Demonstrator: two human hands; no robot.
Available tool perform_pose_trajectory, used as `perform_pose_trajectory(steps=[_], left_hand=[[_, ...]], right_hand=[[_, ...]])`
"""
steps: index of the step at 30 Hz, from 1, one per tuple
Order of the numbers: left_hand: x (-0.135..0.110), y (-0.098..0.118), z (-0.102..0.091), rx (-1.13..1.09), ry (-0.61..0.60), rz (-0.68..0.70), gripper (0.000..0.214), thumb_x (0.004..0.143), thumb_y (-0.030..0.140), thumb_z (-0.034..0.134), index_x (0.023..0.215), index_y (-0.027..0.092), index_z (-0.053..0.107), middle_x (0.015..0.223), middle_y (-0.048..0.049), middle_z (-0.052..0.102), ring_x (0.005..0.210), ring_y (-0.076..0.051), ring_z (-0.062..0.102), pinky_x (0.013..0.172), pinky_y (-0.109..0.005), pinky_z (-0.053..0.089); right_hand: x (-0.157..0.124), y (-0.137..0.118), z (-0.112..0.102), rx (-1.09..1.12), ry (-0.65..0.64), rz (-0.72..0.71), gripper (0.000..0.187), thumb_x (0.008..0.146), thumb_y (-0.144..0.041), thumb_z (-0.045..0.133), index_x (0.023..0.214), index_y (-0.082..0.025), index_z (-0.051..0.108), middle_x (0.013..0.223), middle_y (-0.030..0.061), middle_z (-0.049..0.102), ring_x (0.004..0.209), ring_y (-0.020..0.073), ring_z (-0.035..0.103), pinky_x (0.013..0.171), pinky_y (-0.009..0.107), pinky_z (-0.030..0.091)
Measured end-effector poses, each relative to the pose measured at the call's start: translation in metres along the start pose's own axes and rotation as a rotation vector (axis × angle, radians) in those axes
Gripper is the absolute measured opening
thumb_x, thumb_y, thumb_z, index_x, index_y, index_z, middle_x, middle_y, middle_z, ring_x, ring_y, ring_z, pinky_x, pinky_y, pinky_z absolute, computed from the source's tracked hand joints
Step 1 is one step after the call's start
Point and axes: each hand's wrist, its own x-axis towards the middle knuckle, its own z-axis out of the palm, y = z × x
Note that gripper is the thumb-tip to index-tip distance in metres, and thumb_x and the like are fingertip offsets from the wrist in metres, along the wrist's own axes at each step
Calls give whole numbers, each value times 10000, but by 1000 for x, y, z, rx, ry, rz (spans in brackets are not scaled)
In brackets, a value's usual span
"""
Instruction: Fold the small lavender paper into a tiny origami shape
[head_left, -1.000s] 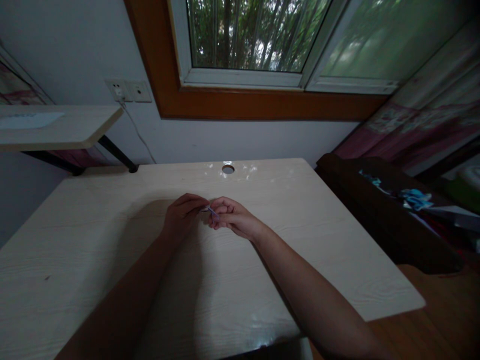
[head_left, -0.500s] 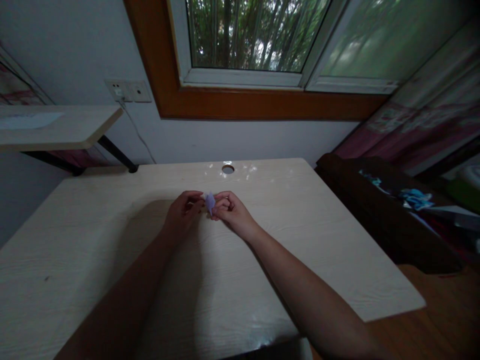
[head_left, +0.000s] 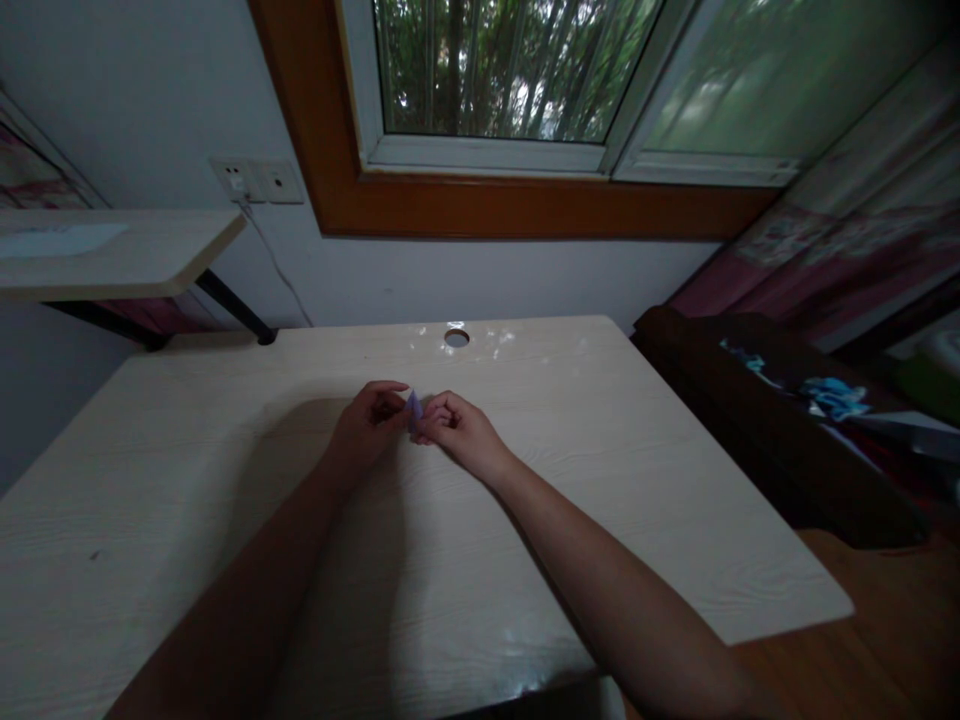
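Over the middle of a pale wooden desk (head_left: 187, 520), my left hand (head_left: 365, 425) and my right hand (head_left: 459, 431) meet fingertip to fingertip. Between them sits a tiny piece of purple folded paper (head_left: 413, 408), pinched from both sides with curled fingers. Only a small pointed part of the paper shows; the remainder is hidden by my fingers. Both forearms lie low over the desk.
A round cable hole (head_left: 456, 338) is at the desk's far edge, below a wood-framed window (head_left: 517, 190). A raised shelf (head_left: 112, 255) juts in at the left, with a wall socket (head_left: 255, 181) and cord behind. A dark piece of furniture (head_left: 757, 420) with cluttered items stands right.
The hands rose slightly toward the far edge and turned the purple paper, which showed broader half a second ago and now shows as a narrow point.
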Motion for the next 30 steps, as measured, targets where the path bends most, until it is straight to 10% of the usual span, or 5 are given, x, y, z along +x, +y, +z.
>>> perform_pose_trajectory(steps=[30], left_hand=[[-1,-6,6,72,-131,-38,428,762,275,752,1117,218,520,775,16,665,712,-139,659,679,-262,516]], right_hand=[[2,1,-6,-237,111,-88,214,821,-408,693,809,-194,699,671,-3,615,602,126,549,593,258,426]])
